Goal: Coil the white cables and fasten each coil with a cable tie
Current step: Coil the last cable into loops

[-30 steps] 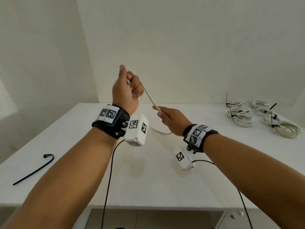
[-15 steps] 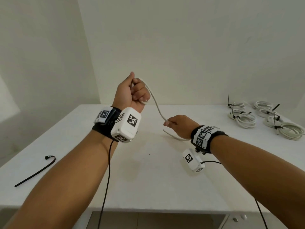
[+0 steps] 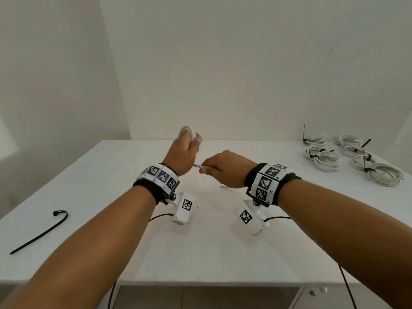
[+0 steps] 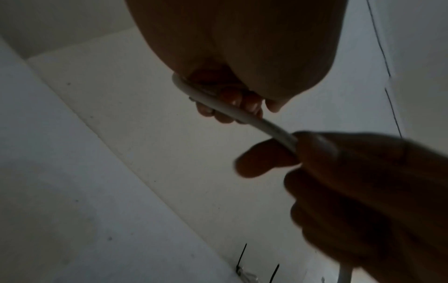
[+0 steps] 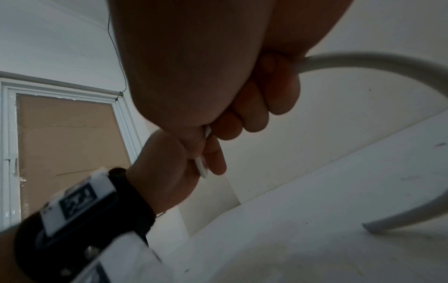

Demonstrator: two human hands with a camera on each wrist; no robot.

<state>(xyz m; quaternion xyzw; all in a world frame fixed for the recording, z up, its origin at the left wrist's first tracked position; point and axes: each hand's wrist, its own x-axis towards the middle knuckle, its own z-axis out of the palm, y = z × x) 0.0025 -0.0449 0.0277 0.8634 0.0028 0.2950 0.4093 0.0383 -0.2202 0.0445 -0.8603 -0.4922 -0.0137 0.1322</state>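
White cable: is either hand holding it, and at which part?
Both. The left hand grips the coiled part of the white cable; the right hand pinches the free run.

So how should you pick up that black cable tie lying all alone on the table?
Probably pinch the loose black cable tie on its long straight strap, coming from above. It lies flat on the white table, so there is no room underneath. The hooked head end curls up slightly, so that end may lift first. Both hands now hold cable.
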